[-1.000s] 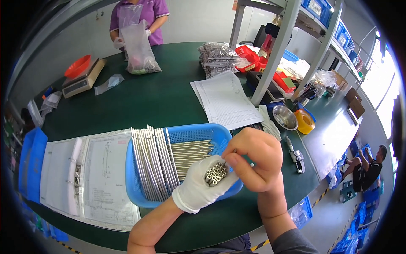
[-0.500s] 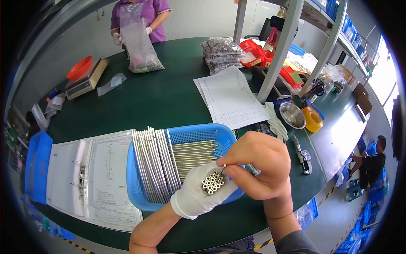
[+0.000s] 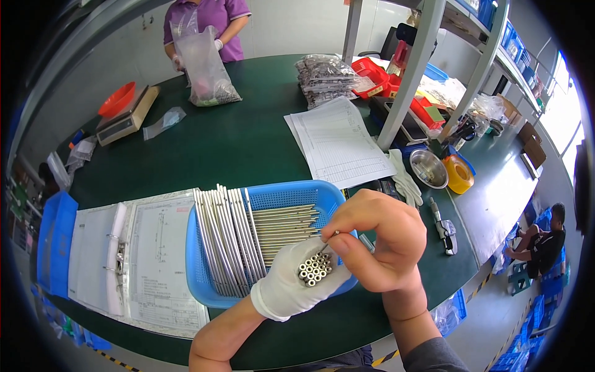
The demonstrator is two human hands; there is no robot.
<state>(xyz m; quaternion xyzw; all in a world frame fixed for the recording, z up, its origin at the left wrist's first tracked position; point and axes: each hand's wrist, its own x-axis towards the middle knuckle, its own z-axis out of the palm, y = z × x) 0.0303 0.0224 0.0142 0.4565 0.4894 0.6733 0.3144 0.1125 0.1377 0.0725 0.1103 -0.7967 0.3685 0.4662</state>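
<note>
My left hand, in a white glove, is closed round a bundle of metal tubes whose round open ends face up. My bare right hand pinches a thin metal pin between thumb and forefinger, its lower end at the edge of the bundle; whether it sits inside a tube I cannot tell. Beneath both hands is a blue perforated basket. Long silvery rods lean across its left side, and more rods lie crosswise within it.
Left of the basket lies an open ring binder beside a blue bin. Paper sheets, a white glove, a metal bowl and a digital caliper lie rightward. Across the table a person handles a plastic bag.
My right hand has shifted slightly, with the pin now tilted over the upper edge of the bundle. The tube ends have tipped a little to the right. Across the table, the person's hand has lowered slightly.
</note>
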